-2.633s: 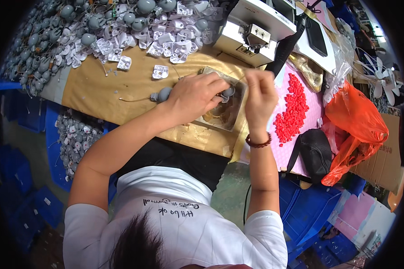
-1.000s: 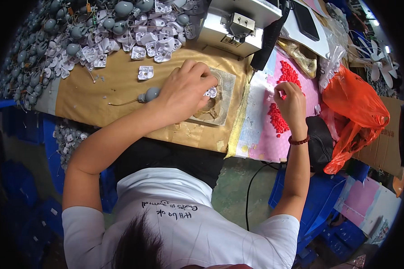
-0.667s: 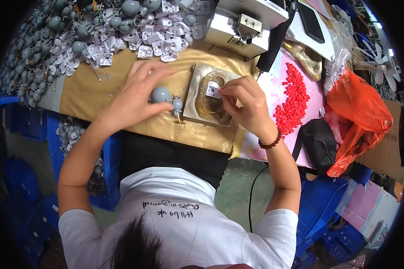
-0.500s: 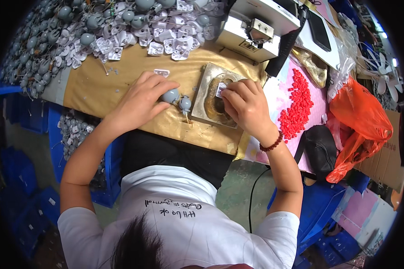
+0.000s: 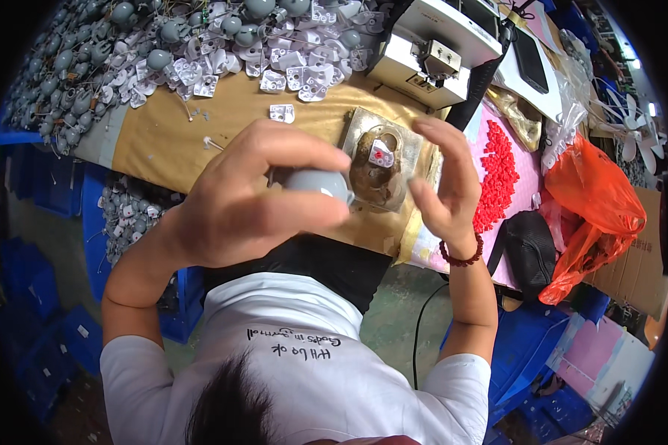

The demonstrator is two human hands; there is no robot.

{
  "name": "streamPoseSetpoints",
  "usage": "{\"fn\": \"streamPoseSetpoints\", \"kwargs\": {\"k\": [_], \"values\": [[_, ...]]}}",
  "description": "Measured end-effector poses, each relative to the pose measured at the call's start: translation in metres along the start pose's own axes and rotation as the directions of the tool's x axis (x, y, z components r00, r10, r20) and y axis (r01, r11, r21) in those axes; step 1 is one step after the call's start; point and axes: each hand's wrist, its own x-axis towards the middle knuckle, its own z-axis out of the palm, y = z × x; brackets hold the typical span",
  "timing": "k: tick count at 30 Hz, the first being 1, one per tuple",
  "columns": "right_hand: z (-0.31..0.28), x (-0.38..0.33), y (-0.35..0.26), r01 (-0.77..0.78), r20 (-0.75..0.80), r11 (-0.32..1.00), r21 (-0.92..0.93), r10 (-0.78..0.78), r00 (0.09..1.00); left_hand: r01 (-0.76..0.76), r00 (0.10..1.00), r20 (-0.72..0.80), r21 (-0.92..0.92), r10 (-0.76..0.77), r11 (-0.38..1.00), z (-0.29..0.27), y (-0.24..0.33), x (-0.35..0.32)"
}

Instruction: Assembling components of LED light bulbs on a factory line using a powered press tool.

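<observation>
Raised over the gold-covered table, my left hand (image 5: 226, 196) has its thumb and fingers around a grey rounded plastic part (image 5: 315, 182). To its right lies a square metal block (image 5: 412, 156) with a worn hollow. A small white plastic piece (image 5: 379, 157) with a bit of red on it sits in that hollow. Beside the block's right edge, my right hand (image 5: 453, 174) is open, thumb and fingers apart, with nothing between them. Another white plastic piece (image 5: 281, 113) lies flat on the table beyond my left hand.
Grey and white parts (image 5: 193, 63) are heaped along the far left. A white machine (image 5: 423, 70) stands behind the block. Small red pieces (image 5: 497, 178), a black pouch (image 5: 528, 248) and a red plastic bag (image 5: 597, 193) lie at right. A blue crate (image 5: 531, 348) is below.
My left hand has risen from the table with the grey part. My right hand has let go of the white piece, opened and moved right. Red now shows on the white piece.
</observation>
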Motion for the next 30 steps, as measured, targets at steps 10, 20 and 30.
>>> {"fn": "streamPoseSetpoints", "kwargs": {"k": [10, 20, 30], "values": [[0.003, -0.014, -0.034, -0.678, 0.407, 0.403, 0.615, 0.574, 0.711, 0.293, 0.934, -0.204, -0.039, -0.294, 0.955, 0.044, -0.012, -0.016], [0.015, -0.023, -0.001, -0.211, 0.075, 0.948, -0.239, 0.234, 0.969, 0.614, 0.786, 0.151, -0.078, -0.6, 0.785, 0.1, -0.037, -0.024], [0.018, -0.009, 0.018, 0.064, 0.271, 0.858, -0.51, 0.089, 0.958, 0.569, 0.822, 0.182, -0.206, -0.54, 0.796, 0.097, -0.051, -0.008]]}}
